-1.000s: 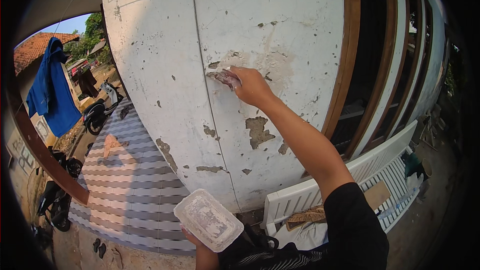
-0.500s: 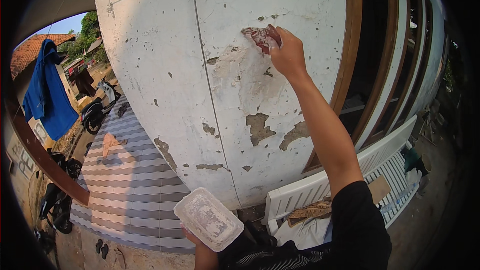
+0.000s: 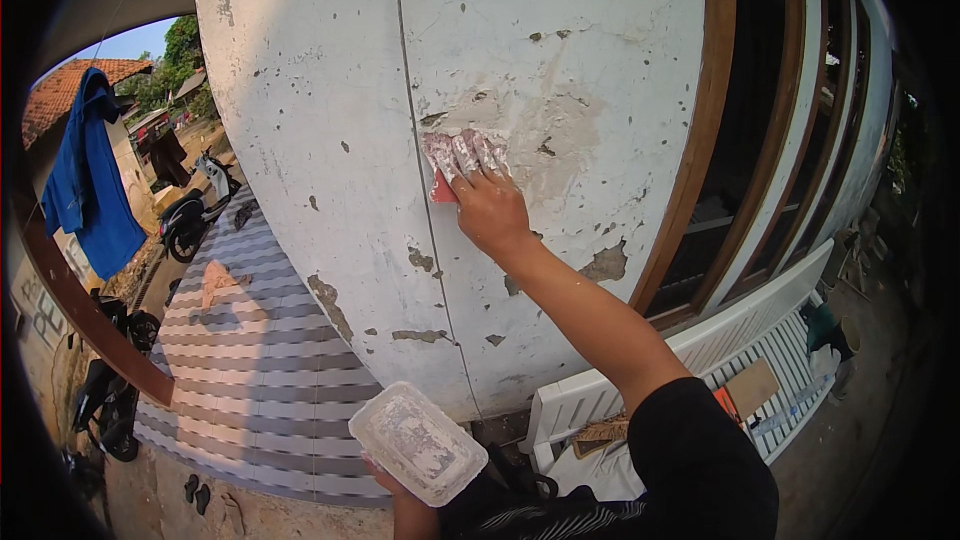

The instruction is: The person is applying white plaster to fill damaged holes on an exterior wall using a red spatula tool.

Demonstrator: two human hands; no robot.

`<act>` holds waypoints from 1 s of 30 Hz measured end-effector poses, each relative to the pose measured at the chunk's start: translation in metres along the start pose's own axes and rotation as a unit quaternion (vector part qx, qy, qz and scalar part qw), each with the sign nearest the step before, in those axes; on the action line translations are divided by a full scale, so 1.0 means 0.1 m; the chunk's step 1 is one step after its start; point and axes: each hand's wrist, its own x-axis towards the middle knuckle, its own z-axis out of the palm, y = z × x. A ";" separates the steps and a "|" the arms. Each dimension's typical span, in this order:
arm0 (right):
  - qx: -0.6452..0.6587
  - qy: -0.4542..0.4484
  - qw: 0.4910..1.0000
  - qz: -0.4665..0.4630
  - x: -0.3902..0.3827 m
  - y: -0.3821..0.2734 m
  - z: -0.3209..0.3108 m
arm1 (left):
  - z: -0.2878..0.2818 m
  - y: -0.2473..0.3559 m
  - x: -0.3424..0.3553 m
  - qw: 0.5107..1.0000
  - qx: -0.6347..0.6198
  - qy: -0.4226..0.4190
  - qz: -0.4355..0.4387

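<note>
My right hand (image 3: 492,208) is pressed against the white wall (image 3: 320,90), its putty-smeared fingers spread over a red putty scraper (image 3: 441,187). The tool lies on the wall beside a long vertical crack, just under a rough, freshly smeared patch of putty (image 3: 565,135). Low in front of my body, my left hand (image 3: 388,483) grips a clear plastic tub (image 3: 444,421) from beneath. White putty coats its bottom and sides. Most of the left fingers are hidden behind the tub.
Bare grey spots (image 3: 605,262) show where paint has flaked. To the right are brown-framed windows (image 3: 715,140) above a white slatted bench (image 3: 690,345) with cardboard on it. On the left, a blue garment (image 3: 95,180) hangs over a striped tiled floor (image 3: 270,370); a motorbike (image 3: 190,215) stands beyond.
My right hand has swept the scraper down and left across the wall, from above the patch to beside the crack. The tub in my left hand has barely moved.
</note>
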 end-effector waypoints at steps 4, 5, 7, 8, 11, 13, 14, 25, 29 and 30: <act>0.026 -0.106 0.994 -0.023 -0.46 -0.12 -0.05 | 0.16 -0.01 -0.01 0.999 -0.001 -0.043 -0.005; 0.034 -0.126 0.991 -0.034 -0.52 -0.12 -0.09 | 0.20 0.00 -0.02 0.998 0.002 -0.058 -0.006; 0.042 -0.134 0.989 -0.047 -0.52 -0.08 -0.22 | 0.23 0.01 -0.08 0.998 -0.002 -0.059 -0.006; 0.048 -0.142 0.987 -0.060 -0.51 -0.04 -0.28 | 0.24 0.02 -0.10 0.998 -0.008 -0.059 -0.008; 0.047 -0.083 0.995 0.011 -0.15 0.11 -0.58 | 0.11 0.04 -0.15 0.997 -0.076 0.016 0.004; 0.039 -0.016 0.999 0.034 0.20 0.19 -0.78 | 0.06 0.06 -0.16 0.999 -0.039 -0.003 0.014; 0.037 -0.016 0.999 0.036 0.35 0.28 -0.78 | 0.06 0.05 -0.16 1.000 -0.004 -0.025 0.015; 0.028 -0.107 0.994 -0.020 -0.78 0.10 -0.05 | 0.21 0.04 -0.18 0.999 -0.010 -0.050 0.020; 0.065 -0.202 0.977 -0.012 -1.43 -0.03 -0.06 | 0.29 0.04 -0.20 0.998 -0.053 -0.043 0.001; 0.068 -0.205 0.976 -0.009 -1.49 -0.05 -0.10 | 0.30 0.07 -0.21 0.998 -0.050 -0.039 -0.001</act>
